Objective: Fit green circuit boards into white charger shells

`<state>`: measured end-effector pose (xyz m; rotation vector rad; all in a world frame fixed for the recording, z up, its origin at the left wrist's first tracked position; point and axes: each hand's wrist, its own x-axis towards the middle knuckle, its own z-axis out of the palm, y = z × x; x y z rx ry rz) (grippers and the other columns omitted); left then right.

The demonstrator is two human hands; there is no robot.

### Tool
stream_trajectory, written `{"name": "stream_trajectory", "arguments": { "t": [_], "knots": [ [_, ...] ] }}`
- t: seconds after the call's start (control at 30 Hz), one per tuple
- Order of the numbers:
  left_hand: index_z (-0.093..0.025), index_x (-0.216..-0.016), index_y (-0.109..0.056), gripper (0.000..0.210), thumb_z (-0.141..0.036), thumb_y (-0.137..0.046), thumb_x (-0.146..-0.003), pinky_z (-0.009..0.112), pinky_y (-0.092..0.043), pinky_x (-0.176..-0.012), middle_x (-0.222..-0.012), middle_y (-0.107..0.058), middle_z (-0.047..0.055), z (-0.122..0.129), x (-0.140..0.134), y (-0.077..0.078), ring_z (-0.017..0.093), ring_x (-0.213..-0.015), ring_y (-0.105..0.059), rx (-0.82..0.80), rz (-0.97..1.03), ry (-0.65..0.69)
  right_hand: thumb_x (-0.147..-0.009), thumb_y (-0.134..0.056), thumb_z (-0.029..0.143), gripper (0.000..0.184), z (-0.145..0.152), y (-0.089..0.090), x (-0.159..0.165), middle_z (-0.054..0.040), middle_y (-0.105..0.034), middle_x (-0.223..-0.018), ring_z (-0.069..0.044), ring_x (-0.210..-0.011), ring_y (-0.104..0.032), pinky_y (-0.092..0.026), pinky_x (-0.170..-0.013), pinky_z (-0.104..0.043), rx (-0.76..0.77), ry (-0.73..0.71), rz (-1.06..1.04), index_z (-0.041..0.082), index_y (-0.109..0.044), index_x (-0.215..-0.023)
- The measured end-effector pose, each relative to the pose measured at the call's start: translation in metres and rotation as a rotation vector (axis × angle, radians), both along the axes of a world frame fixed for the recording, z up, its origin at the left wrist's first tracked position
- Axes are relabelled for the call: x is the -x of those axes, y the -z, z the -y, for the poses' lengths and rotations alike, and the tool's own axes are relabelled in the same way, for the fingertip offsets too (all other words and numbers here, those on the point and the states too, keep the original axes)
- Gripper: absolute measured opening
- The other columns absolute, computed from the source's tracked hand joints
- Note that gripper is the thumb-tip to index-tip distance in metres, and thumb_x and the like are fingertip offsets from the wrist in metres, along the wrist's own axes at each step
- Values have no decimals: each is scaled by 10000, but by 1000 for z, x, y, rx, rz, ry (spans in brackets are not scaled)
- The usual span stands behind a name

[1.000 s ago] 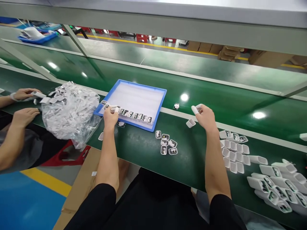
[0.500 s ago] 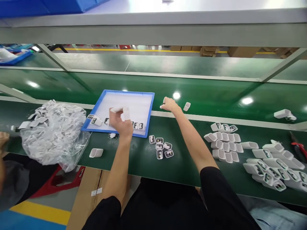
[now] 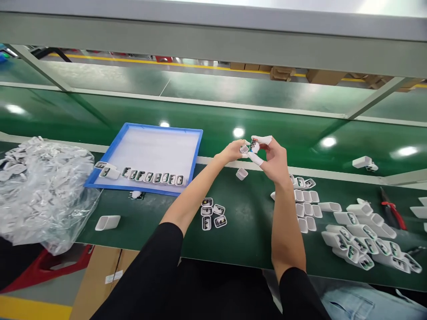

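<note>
Right of the blue-rimmed tray (image 3: 107,154), the left hand (image 3: 230,152) grips a small white housing (image 3: 244,150) in closed fingers, and the right hand (image 3: 275,161) pinches a circuit board (image 3: 254,146) between nearly closed fingertips just beside it, where tilt could snag the board on the housing's rim.

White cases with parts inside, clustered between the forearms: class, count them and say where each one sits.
5 visible: left column, a back case, middle case and front case; right column, a rear case and a near case. The left forearm may hide another.
</note>
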<state>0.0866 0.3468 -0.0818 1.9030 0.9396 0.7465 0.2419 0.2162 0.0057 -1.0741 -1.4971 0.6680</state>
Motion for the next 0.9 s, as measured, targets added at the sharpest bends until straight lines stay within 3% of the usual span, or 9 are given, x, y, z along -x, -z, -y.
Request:
{"name": "stream_trajectory", "arguments": {
  "t": [0.13, 0.3, 0.37, 0.47, 0.57, 0.7, 0.83, 0.9],
  "knots": [
    [-174, -862, -715, 194, -116, -839, -725, 386, -563, -859, -793, -711, 34, -1, 0, -1, 209, -799, -633, 13, -45, -39, -864, -932, 583, 528, -4, 2, -6, -66, -758, -1153, -303, -1067, -740, -641, -1109, -571, 91, 19, -27, 327, -806, -1309],
    [-192, -1078, -767, 338, -111, -794, -751, 395, -560, -940, -1065, -733, 65, 35, 36, -31, 233, -969, -663, -139, 55, -223, -928, -839, 647, 813, -1, -1, -3, -58, -705, -1395, -278, -1113, -737, -712, -999, -496, 127, 94, -161, 431, -567, -1663],
    [-226, -1123, -757, 387, -124, -821, -756, 410, -561, -963, -1053, -667, 45, 61, 58, -46, 239, -981, -636, -301, 166, -349, -942, -824, 636, 790, -1, -1, 2, -57, -643, -1582, -276, -1128, -725, -728, -952, -479, 161, 112, -207, 479, -543, -1663],
    [-262, -1104, -700, 377, -125, -841, -782, 430, -572, -980, -998, -585, 18, 98, 85, -61, 229, -944, -607, -404, 285, -426, -966, -785, 629, 542, -7, 7, 12, -39, -617, -1666, -274, -1114, -710, -726, -907, -475, 266, 64, -291, 454, -697, -1471],
    [-273, -1058, -623, 374, -161, -867, -798, 428, -595, -1003, -1102, -586, 36, 116, 95, -67, 234, -1034, -640, -317, 407, -422, -979, -751, 632, 373, -17, 23, 29, -40, -723, -1490, -238, -1021, -703, -711, -863, -440, 346, 27, -408, 397, -765, -1269],
    [-283, -1109, -571, 365, -209, -846, -882, 425, -610, -1076, -1311, -597, 72, 114, 91, -67, 247, -1229, -681, -97, 564, -278, -913, -814, 671, 497, -22, 34, 54, -51, -763, -1323, -200, -914, -712, -706, -920, -427, 398, -43, -508, 362, -765, -1299],
    [-289, -1082, -459, 576, -240, -963, -806, 335, -641, -923, -1196, -588, 11, 105, 93, -70, 152, -974, -678, 140, 646, -163, -770, -993, 599, 795, -13, 25, 69, -68, -696, -1515, -217, -1012, -761, -696, -1056, -450, 407, -102, -420, 371, -703, -1474],
    [-286, -1039, -452, 654, -232, -1027, -733, 296, -652, -838, -1163, -588, -8, 104, 103, -79, 131, -913, -667, 223, 672, -105, -802, -989, 594, 734, -7, 19, 70, -70, -691, -1517, -203, -931, -762, -711, -992, -458, 396, -95, -393, 375, -712, -1446]
  ]
}}
